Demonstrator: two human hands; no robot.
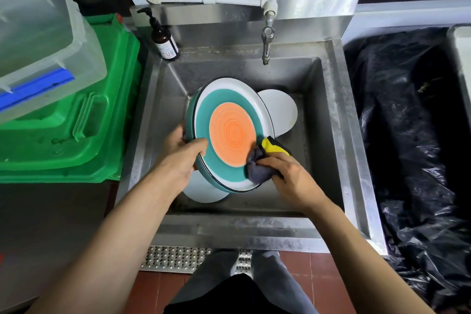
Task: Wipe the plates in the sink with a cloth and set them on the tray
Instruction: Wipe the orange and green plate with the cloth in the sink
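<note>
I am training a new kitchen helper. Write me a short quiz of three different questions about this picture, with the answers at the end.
1. True or false: the left hand grips the rim of the striped plate.
2. What does the right hand hold? A) a sponge brush B) a grey and yellow cloth C) a soap bottle
3. Fill in: besides the held plate, ___ white plates show in the sink.

Key:
1. True.
2. B; the cloth presses on the plate's lower right rim.
3. Two; the other lies under the left hand.
</note>
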